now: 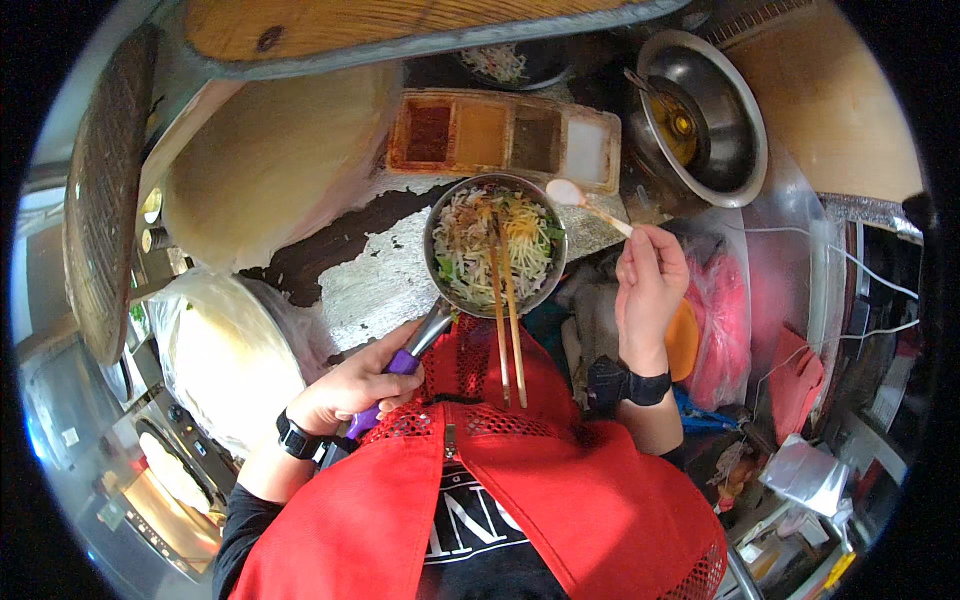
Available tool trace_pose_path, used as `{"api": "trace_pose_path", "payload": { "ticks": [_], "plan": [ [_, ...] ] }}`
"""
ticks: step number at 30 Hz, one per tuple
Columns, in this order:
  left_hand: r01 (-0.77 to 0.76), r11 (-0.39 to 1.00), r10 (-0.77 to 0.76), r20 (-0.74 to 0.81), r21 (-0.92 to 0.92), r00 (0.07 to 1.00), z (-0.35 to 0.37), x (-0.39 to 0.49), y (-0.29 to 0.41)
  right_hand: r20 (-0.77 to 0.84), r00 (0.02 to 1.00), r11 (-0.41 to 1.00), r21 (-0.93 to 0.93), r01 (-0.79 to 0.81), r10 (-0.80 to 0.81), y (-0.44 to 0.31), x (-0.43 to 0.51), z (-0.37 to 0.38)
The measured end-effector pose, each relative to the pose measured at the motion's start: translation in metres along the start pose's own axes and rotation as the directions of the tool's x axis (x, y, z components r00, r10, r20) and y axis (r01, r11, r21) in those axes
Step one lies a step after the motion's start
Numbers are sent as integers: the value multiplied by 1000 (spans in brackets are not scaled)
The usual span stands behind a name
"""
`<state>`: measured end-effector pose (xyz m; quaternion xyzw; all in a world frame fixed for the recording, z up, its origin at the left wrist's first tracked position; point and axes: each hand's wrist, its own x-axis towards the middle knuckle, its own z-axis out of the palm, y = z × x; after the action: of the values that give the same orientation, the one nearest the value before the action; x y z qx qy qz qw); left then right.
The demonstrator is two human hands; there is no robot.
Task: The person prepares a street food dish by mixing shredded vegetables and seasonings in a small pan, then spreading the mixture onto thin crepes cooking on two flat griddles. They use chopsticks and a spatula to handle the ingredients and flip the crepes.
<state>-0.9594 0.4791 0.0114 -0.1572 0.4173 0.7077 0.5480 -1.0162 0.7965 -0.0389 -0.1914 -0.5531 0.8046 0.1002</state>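
Note:
My left hand (367, 379) grips the purple handle (403, 363) of a round metal pan (562, 255). Shredded vegetables (469, 270) with green leaves fill the pan, and orange-brown powder lies on top. A pair of wooden chopsticks (504, 315) rests in the food, their ends pointing toward my red vest. Between the thumb and fingers of my right hand (651, 281) is a small spoon (600, 214) heaped with white powder. The spoon's bowl is just right of the pan's rim, in front of a seasoning box (502, 97) whose compartments hold red, orange, dark and white seasonings.
A steel bowl (739, 112) with yellow liquid and a utensil stands at back right. Pale rounds under plastic (225, 352) lie at left, near a large cloudy sheet (277, 165). Pink plastic bags (720, 322) sit beyond my right wrist. A wooden board (420, 30) spans the top.

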Motion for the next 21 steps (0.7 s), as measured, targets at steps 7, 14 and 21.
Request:
{"api": "trace_pose_path", "payload": {
  "ticks": [7,14,21],
  "plan": [
    [-56,998,57,33,-19,998,0,-4,-6,76,994,993,-86,82,-75,-4,-9,19],
    [-53,995,59,63,-84,996,-1,-7,-8,143,989,992,-123,41,-23,-5,-9,25],
    [-50,997,53,38,-63,998,-2,-8,-11,99,984,978,-131,163,-151,-14,-16,6]
  ]
}}
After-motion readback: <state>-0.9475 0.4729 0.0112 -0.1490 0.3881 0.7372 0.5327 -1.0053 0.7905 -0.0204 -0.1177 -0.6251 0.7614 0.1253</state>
